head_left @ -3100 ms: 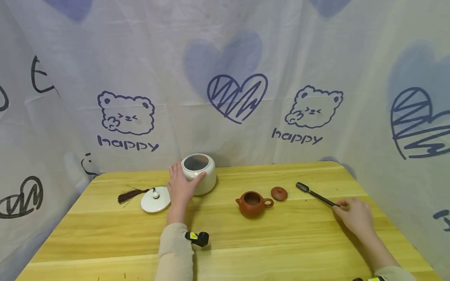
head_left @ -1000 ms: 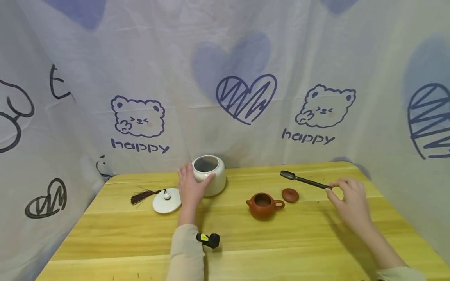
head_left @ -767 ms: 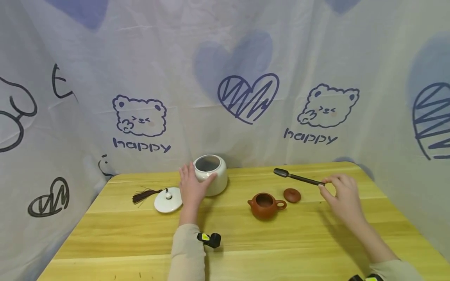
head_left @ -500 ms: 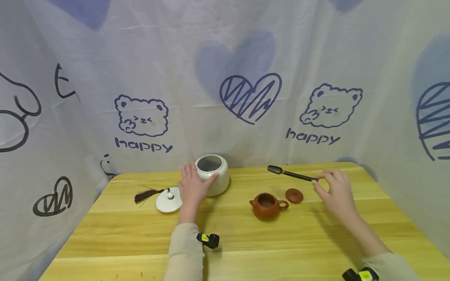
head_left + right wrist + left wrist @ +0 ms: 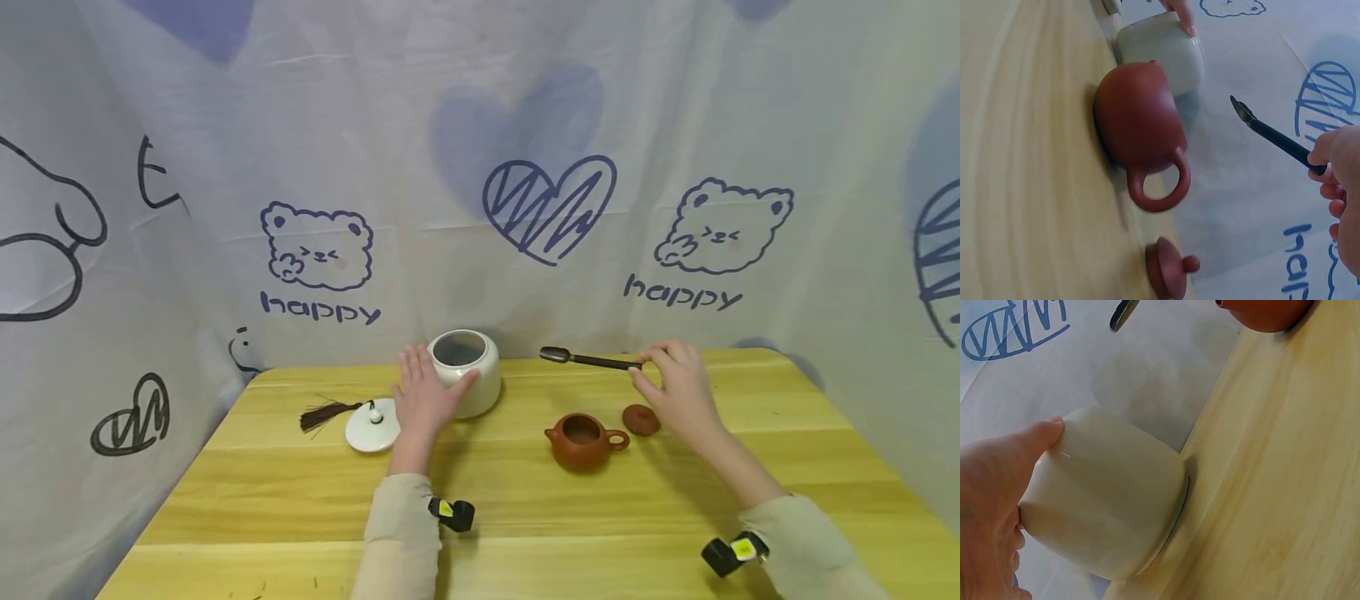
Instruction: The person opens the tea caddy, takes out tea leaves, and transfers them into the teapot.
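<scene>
My left hand (image 5: 429, 402) grips the white ceramic jar (image 5: 480, 385) from its left side, thumb along the front near the rim. The jar stands upright without a lid at the back of the table. In my right hand (image 5: 677, 392), a dark tea scoop (image 5: 592, 361) is pinched by the end of its handle. Its bowl points left toward the jar, raised above the tabletop. The right wrist view shows thumb and fingers (image 5: 1329, 153) on the handle end. Below the scoop sits a small reddish-brown clay teapot (image 5: 582, 446), open at the top, spout to the left.
The teapot's lid (image 5: 641, 419) lies right of its handle, under the right hand. A white jar lid (image 5: 372, 425) with a knob and a dark tassel (image 5: 324, 413) lies left of the left hand. A printed cloth (image 5: 450, 167) hangs behind the wooden table (image 5: 570, 533).
My right hand picked the tea scoop up off the table and carried it left, from the right side to above the teapot. My left hand stays on the jar. The head view has shifted slightly.
</scene>
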### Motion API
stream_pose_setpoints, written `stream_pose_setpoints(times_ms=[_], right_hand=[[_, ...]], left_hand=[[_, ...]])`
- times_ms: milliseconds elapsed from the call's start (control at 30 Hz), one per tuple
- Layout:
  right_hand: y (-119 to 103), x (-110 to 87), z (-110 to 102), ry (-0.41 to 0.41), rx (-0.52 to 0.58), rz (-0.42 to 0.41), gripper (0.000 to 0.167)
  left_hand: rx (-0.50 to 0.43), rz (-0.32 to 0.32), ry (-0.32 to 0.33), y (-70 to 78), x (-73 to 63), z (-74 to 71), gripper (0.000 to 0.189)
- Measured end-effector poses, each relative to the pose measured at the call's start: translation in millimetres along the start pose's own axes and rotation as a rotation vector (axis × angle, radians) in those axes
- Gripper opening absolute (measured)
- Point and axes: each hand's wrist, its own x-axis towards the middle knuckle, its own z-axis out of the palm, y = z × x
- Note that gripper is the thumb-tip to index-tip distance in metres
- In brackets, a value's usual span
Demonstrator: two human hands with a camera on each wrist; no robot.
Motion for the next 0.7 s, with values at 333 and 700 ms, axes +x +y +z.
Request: stream_pose_setpoints(times_ms=[333,700], right_hand=[[-14.7,22.3,19.0,-0.031,0.043,-0.018,0.009],[-44.8,46.9,49.0,-0.033,0.068,-0.092,0.01]], left_hand=[[0.002,-0.007,-0.021,0.5,-2.3,-0.6,0.113],[0.005,-0.011,-0.017,0.5,-0.7,-0.5,0.112]])
